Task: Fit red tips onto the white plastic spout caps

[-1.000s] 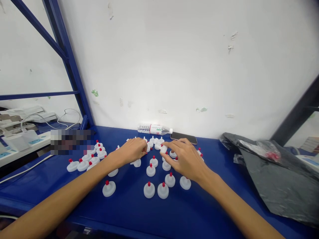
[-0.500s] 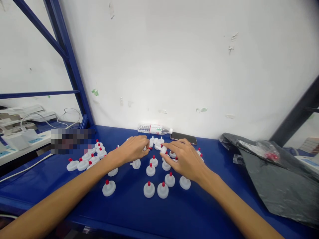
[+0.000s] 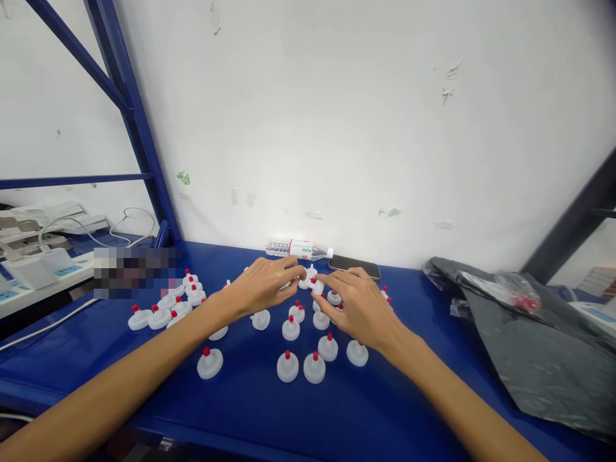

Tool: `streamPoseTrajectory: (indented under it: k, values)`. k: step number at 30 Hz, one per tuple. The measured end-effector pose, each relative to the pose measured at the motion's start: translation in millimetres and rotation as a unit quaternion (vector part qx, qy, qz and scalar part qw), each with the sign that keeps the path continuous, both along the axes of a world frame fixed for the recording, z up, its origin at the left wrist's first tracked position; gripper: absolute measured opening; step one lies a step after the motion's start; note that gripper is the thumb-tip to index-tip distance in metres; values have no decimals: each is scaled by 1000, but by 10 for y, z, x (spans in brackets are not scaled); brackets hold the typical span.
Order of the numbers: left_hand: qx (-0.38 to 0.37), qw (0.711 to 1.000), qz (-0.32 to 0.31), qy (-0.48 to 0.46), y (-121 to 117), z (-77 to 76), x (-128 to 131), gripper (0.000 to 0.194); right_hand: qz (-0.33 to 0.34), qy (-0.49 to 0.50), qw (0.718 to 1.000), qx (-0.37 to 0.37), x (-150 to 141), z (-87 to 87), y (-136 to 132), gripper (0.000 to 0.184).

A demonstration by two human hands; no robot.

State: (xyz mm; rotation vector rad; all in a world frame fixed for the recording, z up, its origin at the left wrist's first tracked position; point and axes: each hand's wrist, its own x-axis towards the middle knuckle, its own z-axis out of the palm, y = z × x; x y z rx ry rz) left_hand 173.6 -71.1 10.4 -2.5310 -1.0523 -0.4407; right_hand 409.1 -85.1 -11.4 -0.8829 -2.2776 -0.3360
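My right hand (image 3: 353,307) pinches a white nozzle cap (image 3: 317,287) between thumb and fingers, tilted on its side just above the table. Close to its left, my left hand (image 3: 272,281) has thumb and fingertips drawn together; what they hold, if anything, is too small to make out. Between and behind the hands lie more white caps without red tips (image 3: 309,273). Below them stand several round white caps with red tips (image 3: 290,328). Left of my left wrist, a cap without a red tip (image 3: 260,319) lies tipped over.
A group of red-tipped caps (image 3: 160,317) stands at left on the blue table (image 3: 240,410). A water bottle (image 3: 301,249) and a phone (image 3: 355,266) lie by the wall. A grey plastic bag (image 3: 529,346) covers the right side; a power strip (image 3: 72,273) is at far left.
My left hand has moved right, its fingertips now nearer the cap in my right hand. The tipped-over cap by my left wrist has turned slightly. My right hand has barely moved.
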Motion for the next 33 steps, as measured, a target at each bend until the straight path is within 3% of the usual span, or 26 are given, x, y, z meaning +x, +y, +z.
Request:
streamPoseTrajectory:
  k: [9,14,18,23,26,29,33]
  values:
    - [-24,999,7,-26,-11,-2,6,24,-11,-1,1000,-2,11,-6,-5,29]
    - [-115,987,-20,-109,-75,105,49,22,-15,3,1000,-3,18,41,-7,29]
    - [-235,958,-36,-159,-158,189,86,20,-36,10,999,-2,44,87,-10,31]
    - [-453,874,-66,-164,-242,191,126,16,-50,25,998,9,73,111,-5,29]
    - [-523,837,-87,-134,-273,174,142,14,-45,20,999,0,68,111,-10,29]
    - [-538,830,-98,-107,-296,142,162,17,-35,19,999,-10,56,106,-15,29]
    - [-509,852,-99,-72,-324,96,197,17,-28,22,999,-12,50,93,-12,30]
